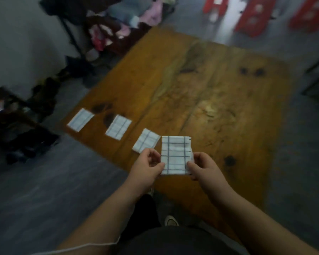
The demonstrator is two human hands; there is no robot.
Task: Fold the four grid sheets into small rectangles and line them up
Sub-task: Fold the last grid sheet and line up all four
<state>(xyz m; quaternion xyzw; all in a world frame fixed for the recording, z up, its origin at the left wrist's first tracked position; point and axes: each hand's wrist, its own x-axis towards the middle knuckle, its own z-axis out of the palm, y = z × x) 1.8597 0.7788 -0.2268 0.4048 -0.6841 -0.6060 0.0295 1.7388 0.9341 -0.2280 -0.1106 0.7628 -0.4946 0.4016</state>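
Left hand (pixel 145 167) and right hand (pixel 203 167) pinching the fourth grid sheet (pixel 175 155) by its side edges (held upright), three folded sheets (pixel 118 129) lined along the table's (pixel 219 92) near-left edge, bare tabletop far and right

Bare forearms (pixel 107 208), dark clothes (pixel 173 240), pale shoe (pixel 170 220), white cord (pixel 85 246)
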